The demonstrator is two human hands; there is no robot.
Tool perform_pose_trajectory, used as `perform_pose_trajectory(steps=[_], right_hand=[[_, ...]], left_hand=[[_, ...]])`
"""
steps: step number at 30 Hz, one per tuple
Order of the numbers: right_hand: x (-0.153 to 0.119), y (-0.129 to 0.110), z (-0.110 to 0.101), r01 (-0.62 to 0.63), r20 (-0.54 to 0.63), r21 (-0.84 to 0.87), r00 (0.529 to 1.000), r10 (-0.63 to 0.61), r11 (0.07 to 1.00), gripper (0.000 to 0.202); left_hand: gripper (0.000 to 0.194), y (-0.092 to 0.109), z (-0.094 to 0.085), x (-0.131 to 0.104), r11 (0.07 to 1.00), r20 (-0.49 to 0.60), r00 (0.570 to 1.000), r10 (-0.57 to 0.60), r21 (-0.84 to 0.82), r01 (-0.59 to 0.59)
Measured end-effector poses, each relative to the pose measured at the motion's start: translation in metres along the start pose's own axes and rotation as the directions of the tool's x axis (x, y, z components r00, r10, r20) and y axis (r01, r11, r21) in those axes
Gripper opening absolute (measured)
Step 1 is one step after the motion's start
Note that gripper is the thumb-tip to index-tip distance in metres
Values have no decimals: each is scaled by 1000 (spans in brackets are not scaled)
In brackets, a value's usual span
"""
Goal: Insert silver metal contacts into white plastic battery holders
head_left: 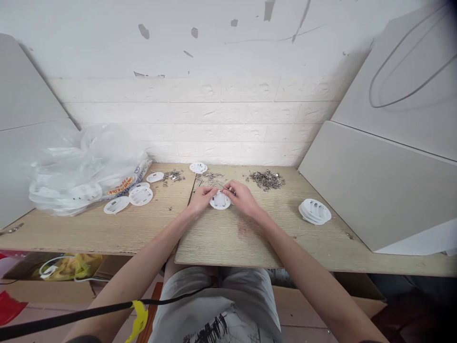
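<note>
My left hand (pixel 202 200) is closed on the left edge of a round white plastic disc (pixel 220 202) with slots and small metal pieces in it. My right hand (pixel 243 197) pinches a thin metal tool (pixel 230 191), maybe tweezers, over the disc's upper right edge. Fingers hide the tool's full shape and part of the disc. Just beyond my hands lies a loose scatter of small metal parts (pixel 211 178). A bigger heap of small metal pieces (pixel 267 180) sits to the right of them.
A stack of similar discs (pixel 315 211) stands at the right. More loose discs (pixel 140 195) lie left, beside a plastic bag (pixel 89 166) containing others. Another disc (pixel 198 167) rests near the wall. Grey panels (pixel 392 186) flank the wooden table (pixel 228 243).
</note>
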State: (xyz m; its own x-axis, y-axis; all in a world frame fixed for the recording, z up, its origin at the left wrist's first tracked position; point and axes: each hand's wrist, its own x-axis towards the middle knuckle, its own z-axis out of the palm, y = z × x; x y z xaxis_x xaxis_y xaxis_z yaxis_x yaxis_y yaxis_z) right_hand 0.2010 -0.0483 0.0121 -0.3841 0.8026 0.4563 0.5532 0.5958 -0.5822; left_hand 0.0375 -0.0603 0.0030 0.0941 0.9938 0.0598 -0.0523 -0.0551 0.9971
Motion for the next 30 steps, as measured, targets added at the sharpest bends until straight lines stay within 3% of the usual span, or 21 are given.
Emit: perform_pose_trajectory(steps=[6,17,23,30], right_hand=[[-1,0,3,-31,0,7,1000,31,999,10],[-1,-3,3,-204,14,184,979,205,962,13],[1,0,8,-338,103,509,937,334,792,20],[1,-2,12,-354,136,632,926,352,689,26]], left_hand=[[34,-3,-1,1,995,1,999,45,88,-45],[29,3,1,-2,990,12,999,39,138,-40],[27,8,3,-6,993,25,1000,12,120,-15],[21,3,3,-5,991,19,997,70,111,-71]])
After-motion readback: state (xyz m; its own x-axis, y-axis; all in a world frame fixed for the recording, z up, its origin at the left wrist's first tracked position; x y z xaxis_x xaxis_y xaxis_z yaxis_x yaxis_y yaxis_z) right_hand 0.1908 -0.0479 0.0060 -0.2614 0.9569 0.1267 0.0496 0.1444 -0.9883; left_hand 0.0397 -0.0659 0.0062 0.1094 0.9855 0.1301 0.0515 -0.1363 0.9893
